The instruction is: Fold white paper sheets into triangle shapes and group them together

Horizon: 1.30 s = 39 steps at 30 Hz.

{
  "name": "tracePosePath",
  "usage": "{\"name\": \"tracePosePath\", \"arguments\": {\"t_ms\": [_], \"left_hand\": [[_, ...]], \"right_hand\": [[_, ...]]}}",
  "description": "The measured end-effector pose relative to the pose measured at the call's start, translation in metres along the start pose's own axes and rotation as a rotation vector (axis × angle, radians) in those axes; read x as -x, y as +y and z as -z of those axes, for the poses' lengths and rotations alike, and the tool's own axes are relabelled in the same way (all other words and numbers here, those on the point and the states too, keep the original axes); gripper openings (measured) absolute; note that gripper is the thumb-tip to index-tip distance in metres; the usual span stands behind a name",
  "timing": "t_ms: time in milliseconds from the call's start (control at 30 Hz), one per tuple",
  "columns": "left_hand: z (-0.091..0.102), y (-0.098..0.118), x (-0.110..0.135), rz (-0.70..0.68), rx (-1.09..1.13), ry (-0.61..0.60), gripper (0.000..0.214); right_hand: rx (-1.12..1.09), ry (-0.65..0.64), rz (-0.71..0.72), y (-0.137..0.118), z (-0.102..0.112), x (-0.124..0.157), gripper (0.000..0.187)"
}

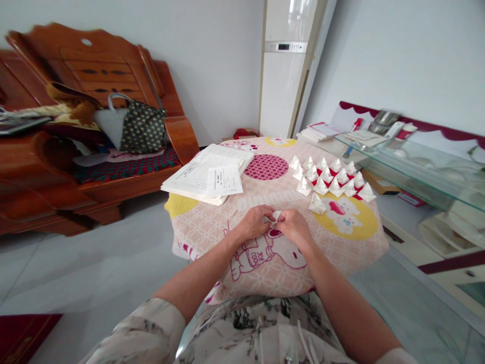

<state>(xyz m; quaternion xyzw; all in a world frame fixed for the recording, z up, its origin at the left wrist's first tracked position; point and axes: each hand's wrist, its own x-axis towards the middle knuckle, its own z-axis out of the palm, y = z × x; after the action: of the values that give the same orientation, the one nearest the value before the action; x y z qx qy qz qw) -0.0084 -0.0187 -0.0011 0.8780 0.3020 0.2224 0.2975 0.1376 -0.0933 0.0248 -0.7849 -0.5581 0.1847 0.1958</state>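
Observation:
A small piece of folded white paper (pixel 277 216) is pinched between my two hands, just above the pink patterned tablecloth. My left hand (pixel 258 222) grips its left side with fingers curled in. On the other side, my right hand (pixel 294 227) holds it between thumb and fingers. Parts of the paper are hidden behind the fingers. Beyond my right hand, a folded paper piece (pixel 317 203) stands by itself. Behind it, several more pointed paper pieces (pixel 335 188) are lined up in rows on something red.
At the left of the table lies a stack of printed sheets (pixel 189 174) with a smaller slip (pixel 224 181) on top. A glass-topped cabinet (pixel 424 156) borders the right side. A wooden sofa (pixel 102 65) with bags stands at left, a tall air conditioner (pixel 282 86) behind.

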Motion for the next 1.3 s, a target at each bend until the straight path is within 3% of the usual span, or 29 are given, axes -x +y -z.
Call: {"name": "tracePosePath", "arguments": {"t_ms": [200, 367, 500, 667, 800, 967, 1033, 1167, 1233, 1300], "left_hand": [[0.0, 0.0, 0.0, -0.009, 0.006, -0.002, 0.026], [-0.001, -0.001, 0.001, -0.018, 0.006, 0.024, 0.026], [-0.004, -0.003, 0.0, -0.021, 0.012, 0.035, 0.023], [-0.005, -0.006, 0.001, -0.043, 0.017, 0.04, 0.021], [-0.005, -0.006, 0.005, -0.096, -0.029, 0.051, 0.033], [-0.005, -0.004, 0.008, -0.178, -0.045, 0.073, 0.022], [-0.002, -0.001, 0.008, -0.184, -0.017, 0.088, 0.014], [0.006, 0.006, 0.007, -0.07, 0.141, 0.143, 0.019], [0.009, 0.008, 0.007, -0.022, 0.259, 0.159, 0.021], [0.01, 0.01, 0.007, -0.003, 0.356, 0.157, 0.021]], "right_hand": [[-0.008, -0.018, -0.007, 0.006, 0.002, -0.003, 0.006], [-0.046, 0.026, -0.045, 0.03, 0.014, 0.004, 0.011], [-0.222, -0.018, -0.131, 0.044, 0.021, 0.009, 0.013], [-0.408, -0.118, -0.248, 0.033, 0.017, 0.005, 0.029], [-0.471, -0.163, -0.293, 0.028, 0.014, -0.002, 0.036], [-0.591, -0.109, -0.229, 0.04, 0.009, -0.001, 0.029], [-0.637, 0.043, -0.179, 0.044, 0.006, 0.001, 0.03], [-0.62, 0.407, 0.032, 0.042, 0.006, 0.002, 0.035], [-0.618, 0.406, 0.168, 0.038, 0.009, 0.0, 0.038], [-0.623, 0.305, 0.268, 0.032, 0.012, -0.003, 0.041]]}}
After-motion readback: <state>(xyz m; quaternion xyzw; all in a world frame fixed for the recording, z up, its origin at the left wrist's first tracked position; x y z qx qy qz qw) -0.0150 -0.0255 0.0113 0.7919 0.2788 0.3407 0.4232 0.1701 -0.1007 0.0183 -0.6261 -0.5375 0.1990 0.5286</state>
